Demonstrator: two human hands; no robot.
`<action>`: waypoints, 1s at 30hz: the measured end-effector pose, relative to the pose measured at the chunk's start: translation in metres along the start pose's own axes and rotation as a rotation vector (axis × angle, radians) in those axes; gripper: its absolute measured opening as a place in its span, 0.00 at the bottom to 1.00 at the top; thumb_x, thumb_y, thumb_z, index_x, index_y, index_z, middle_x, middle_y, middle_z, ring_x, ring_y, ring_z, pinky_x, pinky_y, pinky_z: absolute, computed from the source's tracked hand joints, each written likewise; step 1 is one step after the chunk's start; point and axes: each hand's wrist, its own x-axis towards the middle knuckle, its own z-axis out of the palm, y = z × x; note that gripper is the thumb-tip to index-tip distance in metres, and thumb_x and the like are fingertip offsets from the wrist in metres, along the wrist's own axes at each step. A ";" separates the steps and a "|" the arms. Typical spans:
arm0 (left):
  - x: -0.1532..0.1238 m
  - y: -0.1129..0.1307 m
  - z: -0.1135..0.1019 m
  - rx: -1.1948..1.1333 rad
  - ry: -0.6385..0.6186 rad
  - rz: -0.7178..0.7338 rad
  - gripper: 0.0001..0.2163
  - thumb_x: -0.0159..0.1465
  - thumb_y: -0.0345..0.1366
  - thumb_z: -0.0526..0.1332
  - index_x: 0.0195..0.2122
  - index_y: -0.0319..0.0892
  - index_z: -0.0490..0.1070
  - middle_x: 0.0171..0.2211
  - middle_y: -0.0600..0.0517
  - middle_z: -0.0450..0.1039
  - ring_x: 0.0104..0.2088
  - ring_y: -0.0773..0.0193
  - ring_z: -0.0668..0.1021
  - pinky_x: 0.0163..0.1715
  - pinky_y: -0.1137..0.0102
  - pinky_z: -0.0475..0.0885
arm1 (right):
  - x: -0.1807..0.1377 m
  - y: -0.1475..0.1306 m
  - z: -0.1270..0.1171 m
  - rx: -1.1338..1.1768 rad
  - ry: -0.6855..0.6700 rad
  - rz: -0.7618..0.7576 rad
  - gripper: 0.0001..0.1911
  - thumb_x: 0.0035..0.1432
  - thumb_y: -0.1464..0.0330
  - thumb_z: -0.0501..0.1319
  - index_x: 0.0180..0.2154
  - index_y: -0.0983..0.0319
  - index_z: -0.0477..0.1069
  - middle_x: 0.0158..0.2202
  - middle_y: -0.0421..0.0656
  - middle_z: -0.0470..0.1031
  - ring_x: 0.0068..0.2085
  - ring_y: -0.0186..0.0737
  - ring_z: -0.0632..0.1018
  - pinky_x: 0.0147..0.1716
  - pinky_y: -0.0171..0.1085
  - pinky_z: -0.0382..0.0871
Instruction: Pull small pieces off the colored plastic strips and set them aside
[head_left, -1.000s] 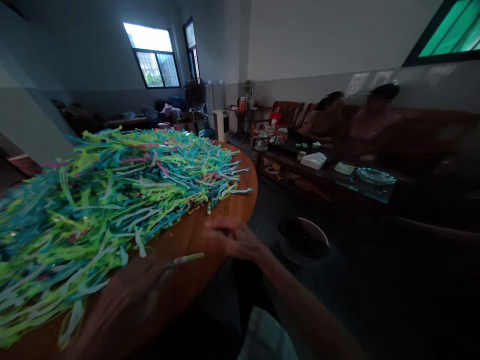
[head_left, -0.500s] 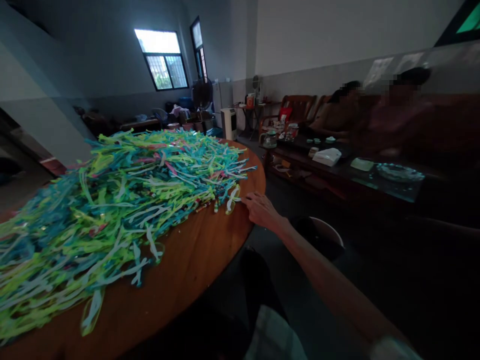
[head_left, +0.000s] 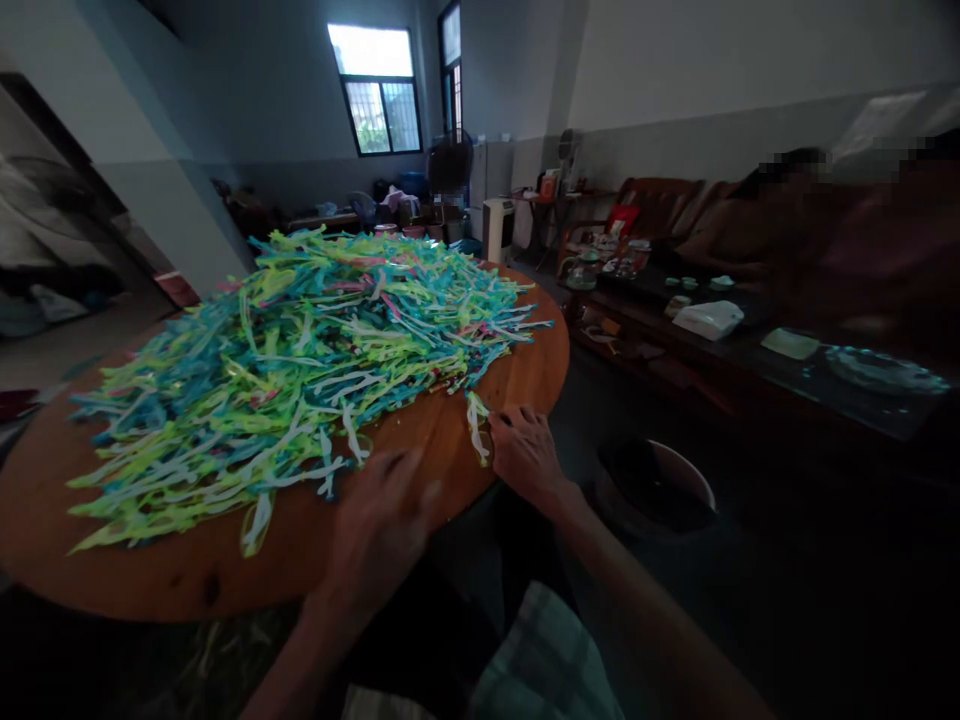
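Note:
A large heap of thin strips (head_left: 300, 360), yellow-green, blue, white and some pink, covers much of a round wooden table (head_left: 525, 385). At the table's right edge, my right hand (head_left: 525, 450) has its fingers closed on the end of a yellow-and-white strip (head_left: 478, 428), which lies apart from the heap. My left hand (head_left: 382, 530) is over the near edge of the table, in front of the heap. It is smeared by motion, and whether its fingers hold anything cannot be made out.
A round bin (head_left: 660, 485) stands on the floor right of the table. Farther right, a low dark table (head_left: 757, 375) bears a tissue pack (head_left: 709, 318), small cups and a glass pot (head_left: 581, 270). Two people sit behind it. A fan (head_left: 450, 165) stands beyond the heap.
My left hand has come into view at the near table edge. My right hand has drawn the yellow-and-white strip away from the heap, toward me. The view has turned left.

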 end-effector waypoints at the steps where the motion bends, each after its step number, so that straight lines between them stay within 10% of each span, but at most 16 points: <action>1: 0.012 0.008 0.006 -0.023 0.013 -0.047 0.17 0.70 0.44 0.57 0.57 0.44 0.67 0.54 0.42 0.70 0.52 0.53 0.74 0.49 0.58 0.75 | -0.001 -0.003 0.000 -0.001 -0.004 0.003 0.15 0.64 0.71 0.55 0.50 0.62 0.74 0.48 0.52 0.73 0.49 0.51 0.70 0.47 0.46 0.60; 8: 0.090 0.031 0.046 0.071 -0.196 -0.140 0.13 0.66 0.36 0.57 0.51 0.44 0.69 0.44 0.43 0.73 0.46 0.50 0.77 0.39 0.63 0.72 | 0.005 0.023 -0.001 0.090 -0.005 -0.078 0.15 0.68 0.69 0.54 0.49 0.57 0.76 0.45 0.48 0.75 0.47 0.46 0.71 0.45 0.43 0.60; 17: 0.046 -0.040 0.010 0.144 -0.212 -0.079 0.17 0.63 0.24 0.51 0.48 0.42 0.72 0.43 0.44 0.75 0.45 0.53 0.77 0.45 0.61 0.71 | 0.049 0.040 0.002 0.112 0.069 -0.135 0.14 0.67 0.69 0.54 0.46 0.61 0.76 0.52 0.50 0.72 0.52 0.48 0.69 0.49 0.43 0.60; 30: 0.060 -0.039 0.021 0.213 -0.299 0.040 0.09 0.67 0.33 0.55 0.36 0.41 0.75 0.39 0.44 0.73 0.41 0.55 0.74 0.41 0.64 0.70 | 0.080 -0.018 0.037 0.011 -0.044 -0.303 0.17 0.66 0.73 0.52 0.51 0.60 0.74 0.58 0.52 0.69 0.63 0.54 0.62 0.62 0.53 0.54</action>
